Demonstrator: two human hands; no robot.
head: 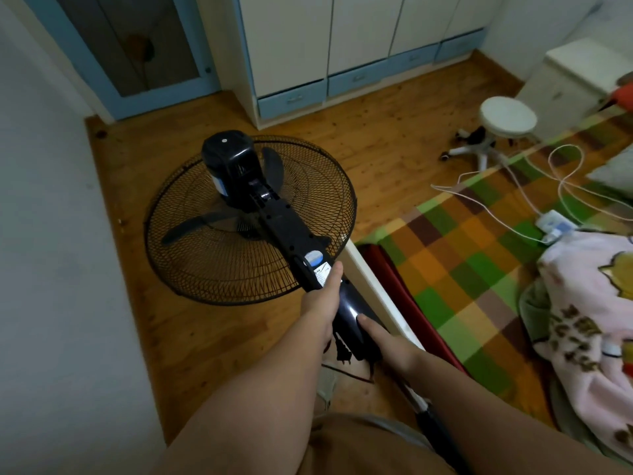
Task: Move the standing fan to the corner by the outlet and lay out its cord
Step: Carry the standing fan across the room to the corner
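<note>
The black standing fan is tilted forward and away from me, its round wire cage facing down over the wooden floor and its motor housing on top. My left hand grips the fan's black column just below the control panel. My right hand holds the same column lower down, fingers wrapped on its right side. The fan's black plug dangles under the column between my hands. The fan's base is hidden below my arms. No outlet shows in view.
A bed with a checkered cover lies close on the right, its white frame edge touching the fan's column. White cables and a power strip lie on the bed. A white rolling stool and blue-white wardrobes stand beyond. A wall runs along the left.
</note>
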